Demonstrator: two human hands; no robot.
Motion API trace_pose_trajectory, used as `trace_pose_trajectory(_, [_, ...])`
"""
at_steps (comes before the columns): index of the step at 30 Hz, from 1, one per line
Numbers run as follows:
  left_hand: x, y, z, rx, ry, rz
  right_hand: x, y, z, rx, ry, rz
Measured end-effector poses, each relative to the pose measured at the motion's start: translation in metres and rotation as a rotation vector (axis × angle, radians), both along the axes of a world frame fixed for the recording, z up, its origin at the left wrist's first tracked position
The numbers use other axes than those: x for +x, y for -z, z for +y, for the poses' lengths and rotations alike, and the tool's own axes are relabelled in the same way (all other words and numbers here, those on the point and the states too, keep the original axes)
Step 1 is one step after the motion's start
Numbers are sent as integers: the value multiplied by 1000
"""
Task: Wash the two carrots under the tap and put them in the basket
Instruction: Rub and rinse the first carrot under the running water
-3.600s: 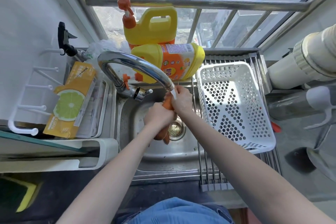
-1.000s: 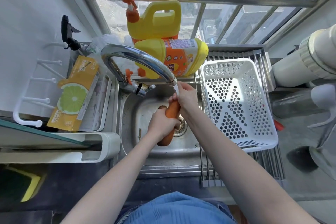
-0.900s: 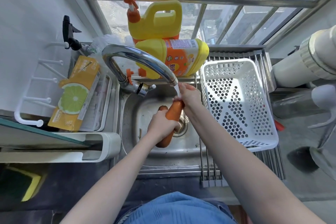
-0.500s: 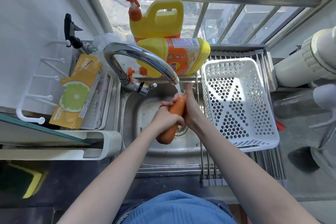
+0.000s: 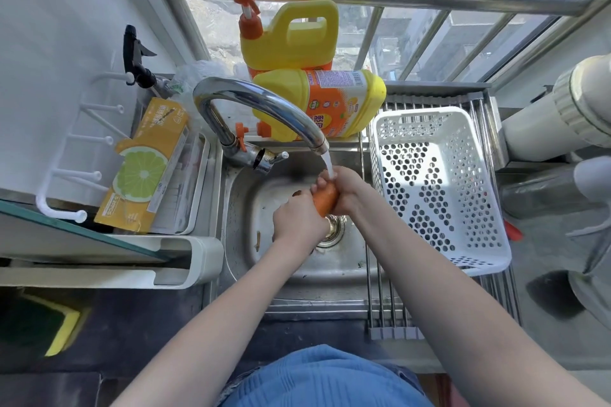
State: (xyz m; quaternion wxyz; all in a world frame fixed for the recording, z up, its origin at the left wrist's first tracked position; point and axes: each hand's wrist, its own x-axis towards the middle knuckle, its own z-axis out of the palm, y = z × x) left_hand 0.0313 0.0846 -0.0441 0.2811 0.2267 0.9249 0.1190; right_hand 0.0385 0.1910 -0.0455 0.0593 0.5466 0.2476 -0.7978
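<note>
An orange carrot (image 5: 325,199) is held over the steel sink (image 5: 243,205) under the water stream running from the curved tap (image 5: 264,106). My left hand (image 5: 299,220) grips its lower part and hides most of it. My right hand (image 5: 345,188) wraps its upper end, right where the water lands. A second carrot tip may show just beyond my left hand, but I cannot tell for sure. The white perforated basket (image 5: 476,228) stands empty to the right of the sink on a roll-up rack.
Two yellow detergent jugs (image 5: 297,43) stand behind the tap, one lying on its side. A lime-printed box (image 5: 145,168) rests in a tray at left, with a white rack (image 5: 59,175) on the wall. A yellow-green sponge (image 5: 62,330) lies at lower left. White pipe (image 5: 562,109) at right.
My left hand has slid along the carrot and now covers its lower end. My right hand stays at the top under the stream. The water keeps running.
</note>
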Motion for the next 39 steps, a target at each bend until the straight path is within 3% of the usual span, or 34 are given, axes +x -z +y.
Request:
trace_pose_trajectory(5, [-1,-2,-4,-19,146,75,12,2,3,-100,87,-9])
trace_pose_trajectory(8, [-9,0,-6,51,40,-104,14,2,8,-126,140,93])
trace_pose_trajectory(11, [-23,3,-8,318,-308,-574,24,5,14,32,-207,150])
trace_pose_trajectory(13, [-26,1,-5,442,-450,-749,30,5,2,110,-398,139])
trace_pose_trajectory(17, [-19,-7,0,615,-609,-888,35,4,-22,226,-400,90])
trace_pose_trajectory(19, [-18,-6,-2,689,-677,-915,43,-3,-16,265,-553,17])
trace_pose_trajectory(22, [-28,-1,-14,784,-719,-913,59,-7,-3,125,-826,-73])
trace_pose_trajectory(24, [-37,3,-23,821,-680,-915,63,-5,-4,47,-776,-66])
trace_pose_trajectory(29, [-40,2,-39,902,-680,-1026,44,-1,-12,148,-394,-151])
trace_pose_trajectory(35, [-50,1,-67,940,-586,-1608,29,15,-2,381,-250,-13])
trace_pose_trajectory(39, [-45,-7,-52,528,-438,-1467,20,12,-6,377,-110,112])
